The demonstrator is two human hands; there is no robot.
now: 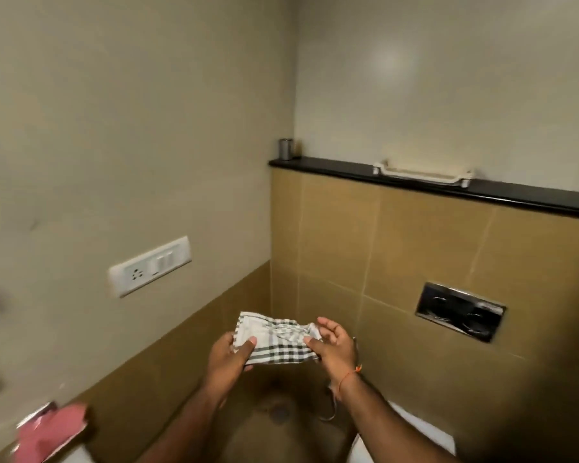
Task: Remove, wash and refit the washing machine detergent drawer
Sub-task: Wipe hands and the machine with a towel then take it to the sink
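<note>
Left hand pose: I see the left hand [229,357] raised ahead of the body, thumb curled over the near left edge of the checked cloth [274,342].
Right hand pose: the right hand [336,345] faces it, palm turned inward, thumb and fingers pinching the cloth's bunched right end; an orange thread circles the wrist.
Grip state: both hands grasp the cloth; it spans the 2 hands.
Cloth appearance: white with dark check lines, crumpled toward the right.
Detergent drawer: a pale, long plastic piece, apparently the detergent drawer [423,173], lies flat on the black ledge [532,195].
Drawer relative to grip: well apart from both hands, above and to their right, touched by neither.
</note>
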